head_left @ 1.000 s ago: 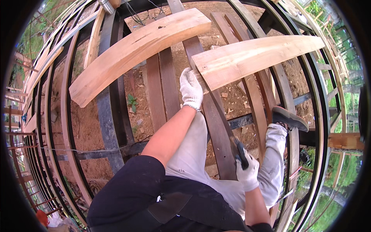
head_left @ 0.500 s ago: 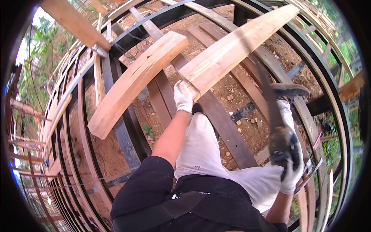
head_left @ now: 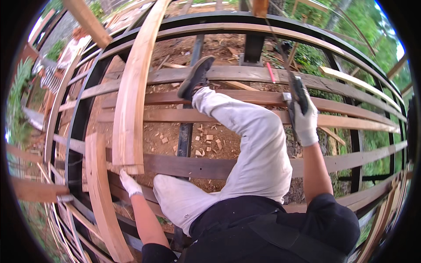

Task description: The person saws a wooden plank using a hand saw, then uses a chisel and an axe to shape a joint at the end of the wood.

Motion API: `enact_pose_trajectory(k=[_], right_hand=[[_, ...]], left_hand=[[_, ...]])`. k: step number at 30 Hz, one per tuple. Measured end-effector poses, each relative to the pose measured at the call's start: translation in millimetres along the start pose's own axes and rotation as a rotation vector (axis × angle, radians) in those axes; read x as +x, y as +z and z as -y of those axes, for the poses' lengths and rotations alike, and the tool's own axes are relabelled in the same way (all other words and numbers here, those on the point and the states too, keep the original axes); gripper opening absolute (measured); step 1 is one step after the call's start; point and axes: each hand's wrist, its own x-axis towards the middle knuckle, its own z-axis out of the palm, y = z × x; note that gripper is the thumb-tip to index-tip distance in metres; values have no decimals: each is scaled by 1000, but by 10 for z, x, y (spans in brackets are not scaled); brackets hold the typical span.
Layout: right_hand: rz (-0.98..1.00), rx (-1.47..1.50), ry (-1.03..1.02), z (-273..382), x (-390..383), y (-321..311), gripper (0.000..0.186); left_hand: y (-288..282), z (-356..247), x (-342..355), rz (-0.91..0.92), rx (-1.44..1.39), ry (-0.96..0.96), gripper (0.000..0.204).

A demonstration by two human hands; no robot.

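A long pale wooden plank [head_left: 133, 101] slants away from me on the left, lying across the slats. My left hand [head_left: 131, 183], in a white glove, closes on its near end, the fingertips partly hidden by the wood. A line or narrow step crosses the plank just above that end. On the right, my gloved right hand [head_left: 305, 120] is wrapped around the dark handle of a handsaw [head_left: 284, 55]. The saw's thin blade points up and away, apart from the plank. My foot in a dark shoe [head_left: 196, 78] rests near the slats ahead.
A second thick timber [head_left: 103, 197] lies left of my left hand. Brown wooden slats [head_left: 188, 164] with gaps cross a black steel frame [head_left: 210, 19]. Small wood offcuts [head_left: 209, 137] litter the soil below. A thin red stick [head_left: 270, 72] lies on a far slat.
My view has turned to the right. My right hand has brought the saw from beside my hip up and forward. My left hand stays at the plank's near end.
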Motion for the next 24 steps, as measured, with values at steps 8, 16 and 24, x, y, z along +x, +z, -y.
enact_pose_trajectory(k=[8,16,24], right_hand=[[277,-710,-179,-1204,43,682,45],[551,-913,-168,-1878,-114,1485,47],[371,-618,-131,-1790,-225,1022,56]], left_hand=[[350,-172,-354,88,122,-30,60],[539,-87,-837,132,153,42,58],[758,-335,-1261,128,89,-20,63]])
